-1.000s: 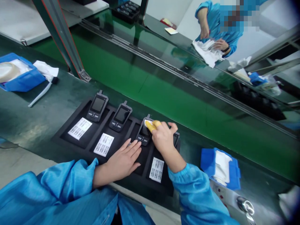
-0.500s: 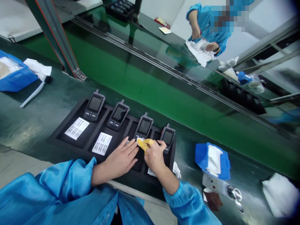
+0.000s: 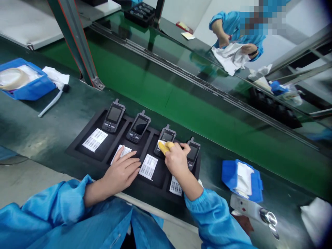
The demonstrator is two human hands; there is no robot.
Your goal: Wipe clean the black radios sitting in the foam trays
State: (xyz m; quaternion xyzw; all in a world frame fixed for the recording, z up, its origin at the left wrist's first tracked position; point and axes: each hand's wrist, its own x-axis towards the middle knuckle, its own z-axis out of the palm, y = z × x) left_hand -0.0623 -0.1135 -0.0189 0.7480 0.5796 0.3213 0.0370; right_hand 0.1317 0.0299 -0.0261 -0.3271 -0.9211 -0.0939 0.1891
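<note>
Pressing a small white cloth (image 3: 160, 143) onto the third handheld device (image 3: 168, 134) from the left, we have our right hand (image 3: 177, 157) over the black tray (image 3: 116, 140), its grip closed on the cloth with yellow-covered fingers (image 3: 163, 148). That device lies face up at the far end of the tray's third compartment, partly hidden by our fingers. Our left hand (image 3: 120, 174) is open and spread palm down above the tray's near side, overlapping the second label sheet (image 3: 124, 151); we cannot tell how firmly it rests. At the tray's far end we also see the first device (image 3: 113, 116), the second device (image 3: 138, 127) and the fourth device (image 3: 193, 152), with a printed label sheet nearer us in each compartment. Left of the tray, on the green desk (image 3: 38, 135), sit a blue bin (image 3: 31, 88) and a white-handled tool (image 3: 52, 103); right of it stand another blue bin (image 3: 229, 174) and a metal-topped container (image 3: 268, 217). Well beyond the tray, a co-worker (image 3: 233, 26) in blue handles white material (image 3: 230, 57).
</note>
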